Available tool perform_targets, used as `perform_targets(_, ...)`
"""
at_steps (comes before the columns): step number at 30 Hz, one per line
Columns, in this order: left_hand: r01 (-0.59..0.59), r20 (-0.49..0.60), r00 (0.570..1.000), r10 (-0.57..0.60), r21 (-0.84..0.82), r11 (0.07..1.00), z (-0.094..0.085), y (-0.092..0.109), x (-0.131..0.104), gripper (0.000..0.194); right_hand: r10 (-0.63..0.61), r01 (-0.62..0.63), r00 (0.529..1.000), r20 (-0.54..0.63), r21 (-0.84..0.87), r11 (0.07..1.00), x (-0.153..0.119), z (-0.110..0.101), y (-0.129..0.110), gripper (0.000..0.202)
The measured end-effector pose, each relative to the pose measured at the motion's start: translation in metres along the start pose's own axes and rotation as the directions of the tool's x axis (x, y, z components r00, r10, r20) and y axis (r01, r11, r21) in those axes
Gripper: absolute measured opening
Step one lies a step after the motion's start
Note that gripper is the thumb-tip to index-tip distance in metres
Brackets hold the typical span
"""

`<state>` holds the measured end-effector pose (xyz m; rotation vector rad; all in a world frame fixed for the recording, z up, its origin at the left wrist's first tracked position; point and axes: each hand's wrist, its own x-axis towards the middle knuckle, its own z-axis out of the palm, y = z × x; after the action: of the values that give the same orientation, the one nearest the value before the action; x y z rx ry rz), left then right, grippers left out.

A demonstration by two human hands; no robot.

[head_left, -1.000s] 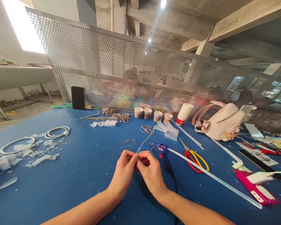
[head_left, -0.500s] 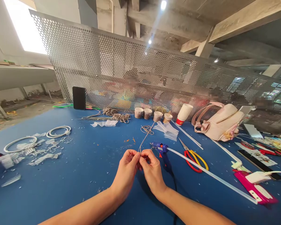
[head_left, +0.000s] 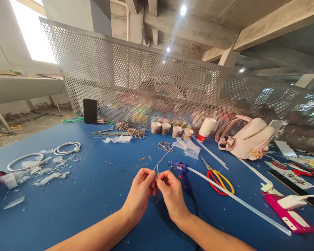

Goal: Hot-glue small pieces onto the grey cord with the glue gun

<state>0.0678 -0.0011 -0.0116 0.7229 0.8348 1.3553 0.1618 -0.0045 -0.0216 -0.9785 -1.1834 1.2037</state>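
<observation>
"Brownish cord [head_left: 165, 156]: where?"
"Slants away ahead of both hands. Left hand [head_left: 139, 193] pinches its near end; right hand [head_left: 173, 197], a short strand [head_left: 158, 169] alongside."
"Nearby?"
"Glue gun [head_left: 181, 168], beyond right hand."

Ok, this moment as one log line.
left hand: pinching thin cord | right hand: pinching thin cord | glue gun: on table, unheld

Left fingers [head_left: 148, 179] and right fingers [head_left: 162, 185] on thin cord [head_left: 164, 157], blue glue gun [head_left: 182, 167] nearby.

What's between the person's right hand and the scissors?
In the head view, a blue glue gun lies between the right hand and the scissors, its glue stick crossing them.
</observation>
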Motion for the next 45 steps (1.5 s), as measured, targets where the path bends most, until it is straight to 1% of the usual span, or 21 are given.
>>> perform_targets(3, 0.013, 0.002, 1.000, -0.013, 0.026, 1.000, -0.0011, -0.0006, 0.0000, 0.033, 0.024, -0.025, 1.000, -0.017, -0.015, 1.000, 0.0010, -0.0005, 0.0017, 0.009)
perform_targets(7, 0.021, 0.014, 1.000, -0.022, 0.039, 0.999, -0.0039, -0.0011, -0.0008, 0.036, 0.030, -0.035, 0.997, -0.067, -0.079, 0.996, 0.0011, -0.0019, 0.0020, 0.009)
perform_targets(12, 0.020, 0.035, 0.999, -0.022, 0.046, 0.999, -0.0055, -0.0015, -0.0006, 0.036, 0.034, -0.042, 0.996, -0.081, -0.104, 0.994, -0.0004, -0.0028, 0.0011, 0.010)
perform_targets(20, 0.009, 0.035, 0.999, -0.011, 0.039, 0.999, -0.0071, -0.0030, -0.0005, 0.034, 0.041, -0.047, 0.998, -0.055, -0.109, 0.993, -0.0020, -0.0022, -0.0017, 0.012)
perform_targets(26, 0.030, 0.036, 0.999, -0.031, 0.031, 0.999, -0.0078, -0.0032, -0.0012, 0.035, 0.060, -0.062, 0.998, -0.023, -0.097, 0.993, -0.0014, -0.0009, 0.0005, 0.012)
perform_targets(32, 0.060, 0.045, 0.997, -0.062, 0.055, 0.997, -0.0066, -0.0005, -0.0015, 0.037, 0.061, -0.066, 0.997, -0.047, -0.134, 0.989, 0.0002, -0.0021, -0.0008, 0.013)
perform_targets(40, 0.080, 0.041, 0.996, -0.083, 0.057, 0.995, -0.0053, 0.0035, -0.0064, 0.039, 0.074, -0.081, 0.996, -0.059, -0.126, 0.989, -0.0013, -0.0006, -0.0028, 0.013)
perform_targets(42, 0.091, 0.045, 0.995, -0.093, 0.040, 0.995, -0.0058, 0.0032, -0.0062, 0.037, 0.077, -0.083, 0.995, -0.056, -0.120, 0.989, -0.0010, -0.0006, -0.0032, 0.013)
perform_targets(45, 0.096, 0.033, 0.995, -0.097, 0.010, 0.995, -0.0061, 0.0029, -0.0060, 0.027, 0.076, -0.081, 0.996, -0.047, -0.115, 0.990, -0.0007, -0.0005, -0.0042, 0.014)
